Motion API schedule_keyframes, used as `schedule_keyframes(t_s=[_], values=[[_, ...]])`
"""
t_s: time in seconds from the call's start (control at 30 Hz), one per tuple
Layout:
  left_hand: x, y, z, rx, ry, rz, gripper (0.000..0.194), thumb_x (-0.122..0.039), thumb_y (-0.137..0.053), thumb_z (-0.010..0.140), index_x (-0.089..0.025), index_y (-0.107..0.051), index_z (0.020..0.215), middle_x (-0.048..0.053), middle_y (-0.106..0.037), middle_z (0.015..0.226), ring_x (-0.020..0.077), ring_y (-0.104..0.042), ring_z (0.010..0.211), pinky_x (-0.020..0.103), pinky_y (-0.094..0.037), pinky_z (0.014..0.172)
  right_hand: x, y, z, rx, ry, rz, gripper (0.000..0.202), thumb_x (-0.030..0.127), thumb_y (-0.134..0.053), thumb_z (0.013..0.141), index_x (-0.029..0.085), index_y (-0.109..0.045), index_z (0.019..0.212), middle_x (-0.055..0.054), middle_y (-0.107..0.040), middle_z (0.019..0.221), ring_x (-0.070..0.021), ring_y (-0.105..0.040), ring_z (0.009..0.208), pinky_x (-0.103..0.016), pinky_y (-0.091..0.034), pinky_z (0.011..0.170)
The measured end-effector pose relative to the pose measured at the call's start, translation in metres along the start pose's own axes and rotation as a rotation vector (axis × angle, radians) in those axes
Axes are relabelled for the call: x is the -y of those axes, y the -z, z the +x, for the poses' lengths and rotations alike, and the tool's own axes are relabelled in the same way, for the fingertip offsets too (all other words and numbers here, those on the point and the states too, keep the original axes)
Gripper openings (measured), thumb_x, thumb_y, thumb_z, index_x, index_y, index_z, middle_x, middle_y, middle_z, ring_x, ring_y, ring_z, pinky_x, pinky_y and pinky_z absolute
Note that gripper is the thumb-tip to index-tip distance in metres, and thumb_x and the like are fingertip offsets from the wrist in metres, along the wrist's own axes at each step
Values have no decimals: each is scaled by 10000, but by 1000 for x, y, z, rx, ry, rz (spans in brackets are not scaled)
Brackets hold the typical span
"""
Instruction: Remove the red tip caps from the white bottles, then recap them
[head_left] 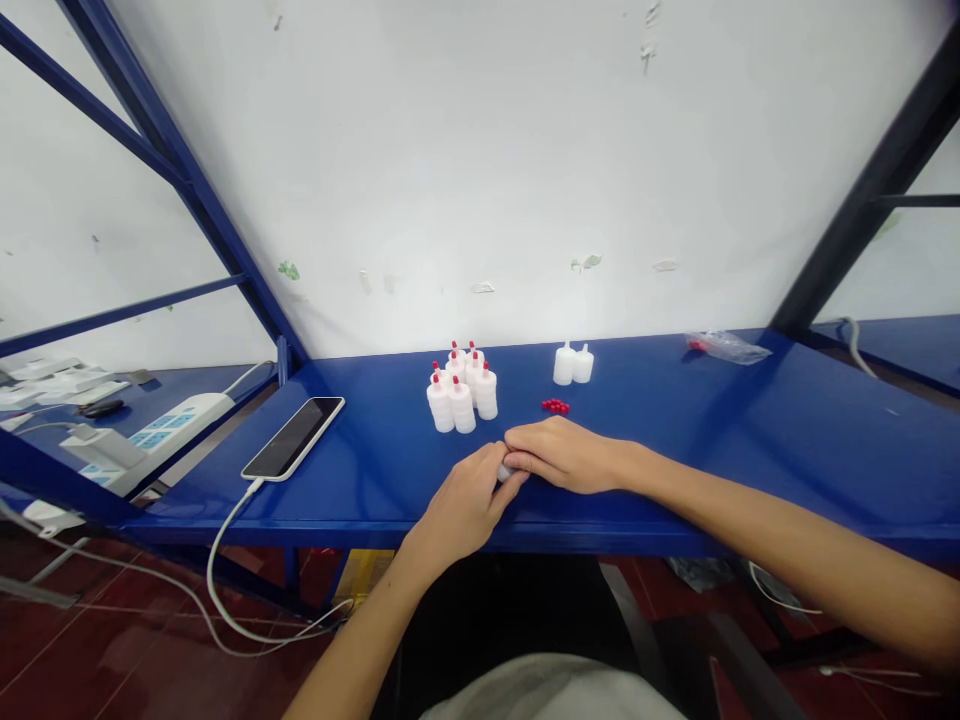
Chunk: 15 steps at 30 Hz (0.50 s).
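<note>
Near the front edge of the blue table, my left hand (469,500) is wrapped round a white bottle (506,472), of which only a small part shows. My right hand (562,453) meets it at the bottle's top, with its fingers closed; what they grip there is hidden. Just beyond my hands stands a group of several white bottles (463,408) with red tips. Two white bottles without red tips (564,364) stand further back on the right. Small red caps (556,406) lie in a little pile between those two bottles and my right hand.
A phone (295,438) with a white cable lies on the left of the blue table (375,480). At the back right is a clear plastic bag (726,346) with something red inside. A power strip (169,430) sits at the far left. Blue frame posts rise on both sides.
</note>
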<state>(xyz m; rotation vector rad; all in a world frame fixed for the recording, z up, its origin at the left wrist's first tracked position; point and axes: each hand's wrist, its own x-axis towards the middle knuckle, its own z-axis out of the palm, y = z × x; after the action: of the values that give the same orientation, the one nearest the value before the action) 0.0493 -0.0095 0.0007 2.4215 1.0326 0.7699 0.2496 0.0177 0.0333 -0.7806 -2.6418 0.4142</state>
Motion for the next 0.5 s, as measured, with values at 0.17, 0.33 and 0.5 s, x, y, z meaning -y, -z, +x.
schedule_keyframes(t_s=[0.17,0.33,0.5], values=[[-2,2,-1,-32,-11,74,202,-283,-342,1029,-200,-523,1002,33,-572,980,160,-545,815,296,-428,761,-8,3,-1,-9,-36,183,424,405,-254,1040,201,-420,708,14,-478,648,-128,-411,589,-277,-357,617],[-3,3,-2,8,-2,95,174,-348,-435,1007,-215,-524,1074,19,-619,989,172,-579,856,291,-426,772,-46,25,-15,-122,-261,-26,328,425,-308,1008,216,-434,788,-24,-568,758,-177,-509,690,-309,-380,678],[-3,3,0,43,3,124,200,-371,-440,1004,-210,-549,1051,17,-628,948,173,-588,841,286,-427,759,-80,45,-30,-74,-477,-115,233,413,-448,941,214,-527,851,-44,-640,788,-189,-553,676,-300,-384,635]])
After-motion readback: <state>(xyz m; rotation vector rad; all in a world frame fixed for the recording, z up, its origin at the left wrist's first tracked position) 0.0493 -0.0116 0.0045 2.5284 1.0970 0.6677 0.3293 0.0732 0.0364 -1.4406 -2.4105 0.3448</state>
